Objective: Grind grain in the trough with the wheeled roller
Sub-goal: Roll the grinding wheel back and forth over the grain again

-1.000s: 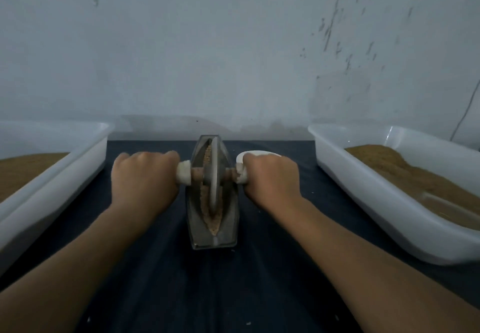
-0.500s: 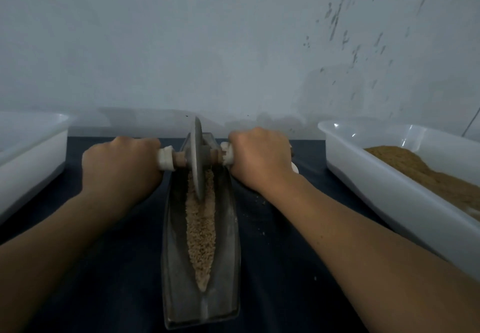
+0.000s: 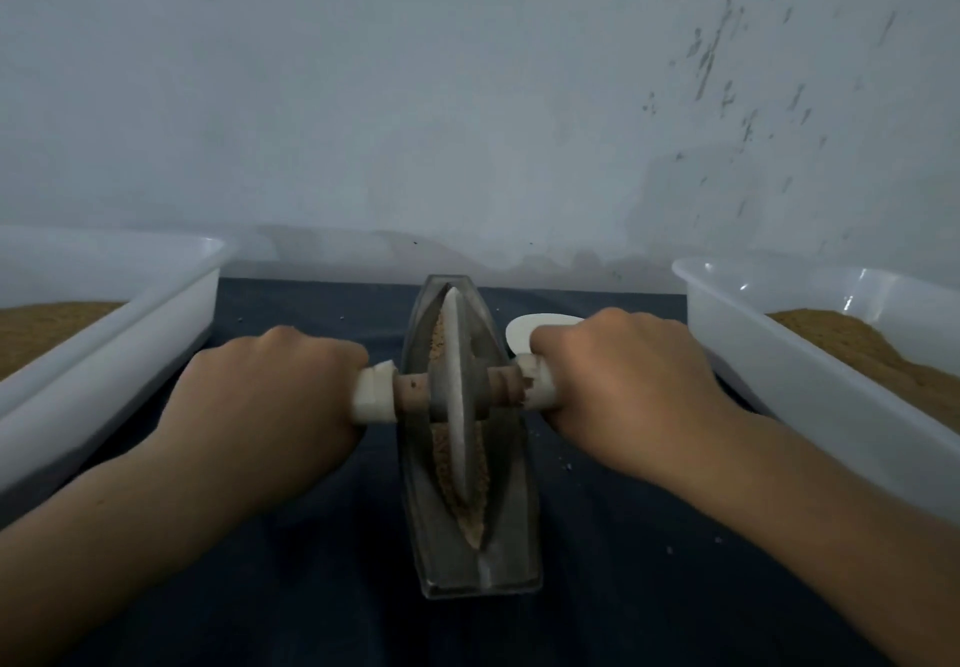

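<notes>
Nearest viewer, dark table [image 3: 311, 604] carrying narrow metal trough [image 3: 441, 557], running lengthwise away. Grain [image 3: 471, 518] lying along its groove. Wheeled roller [image 3: 460, 406] standing upright mid-trough. Left hand [image 3: 270, 406] and right hand [image 3: 623, 385] gripping axle handles, fingers curled tight, likely for even pressure. Left tray [image 3: 104, 323] and right tray [image 3: 810, 396] flanking, leaving bare lanes for hand travel. White round object [image 3: 524, 328] sitting beyond right hand, close to stroke path.

One wide-angle camera, worn on the person's head, looked forward and down, close over the trough [image 3: 441, 562] at frame centre. It faced a grey wall [image 3: 415, 94] squarely; the left tub [image 3: 104, 354] and right tub [image 3: 810, 406] were cropped by the side edges.
</notes>
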Motion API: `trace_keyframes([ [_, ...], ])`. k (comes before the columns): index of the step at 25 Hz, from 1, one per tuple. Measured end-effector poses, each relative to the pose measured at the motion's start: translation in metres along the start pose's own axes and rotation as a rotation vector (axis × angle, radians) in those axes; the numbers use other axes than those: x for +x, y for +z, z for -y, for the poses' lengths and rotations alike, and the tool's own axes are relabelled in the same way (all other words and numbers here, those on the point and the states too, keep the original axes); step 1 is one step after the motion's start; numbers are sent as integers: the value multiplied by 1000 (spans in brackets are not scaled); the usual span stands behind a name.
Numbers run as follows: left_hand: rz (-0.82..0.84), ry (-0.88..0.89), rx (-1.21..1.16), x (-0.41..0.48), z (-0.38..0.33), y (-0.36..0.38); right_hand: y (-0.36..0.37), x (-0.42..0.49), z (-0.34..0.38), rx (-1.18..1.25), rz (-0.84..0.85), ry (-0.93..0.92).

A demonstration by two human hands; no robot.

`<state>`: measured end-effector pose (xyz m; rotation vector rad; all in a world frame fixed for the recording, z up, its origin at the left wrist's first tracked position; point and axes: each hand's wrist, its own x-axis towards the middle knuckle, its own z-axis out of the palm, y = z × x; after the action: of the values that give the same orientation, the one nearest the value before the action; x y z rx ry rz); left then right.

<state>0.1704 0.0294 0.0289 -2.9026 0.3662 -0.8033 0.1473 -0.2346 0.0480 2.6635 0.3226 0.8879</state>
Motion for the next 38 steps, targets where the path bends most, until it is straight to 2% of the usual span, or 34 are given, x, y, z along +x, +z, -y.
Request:
trace_keyframes([
  [4,0,-40,60,30,-7,14,27,26,-1,-25,61,51],
  [9,-51,-94,93,77,-18,31,65,64,6,19,-10,205],
  [12,-40,-60,72,55,-14,22,47,44,2,17,20,130],
  [15,46,14,28,16,4,5,13,6,-5,-21,-56,17],
  [17,-46,97,96,5,8,-6,5,-12,-8,67,-94,15],
  [18,-91,102,116,10,5,-10,9,-13,-9,83,-70,32],
  [22,-37,-16,145,55,-15,12,44,27,2,39,50,191],
  [25,21,-50,129,85,-23,11,64,54,1,139,110,276],
  [27,11,-4,129,74,-19,6,59,44,-7,125,98,226],
  [30,-57,152,167,26,-1,-5,30,-2,-13,1,-100,63],
  [32,-145,208,149,15,8,-15,23,-23,-18,89,-149,13],
  [35,-10,119,158,29,-2,-3,27,-1,-9,39,-59,74],
  [38,-17,-43,94,66,-21,11,42,48,3,89,134,228],
])
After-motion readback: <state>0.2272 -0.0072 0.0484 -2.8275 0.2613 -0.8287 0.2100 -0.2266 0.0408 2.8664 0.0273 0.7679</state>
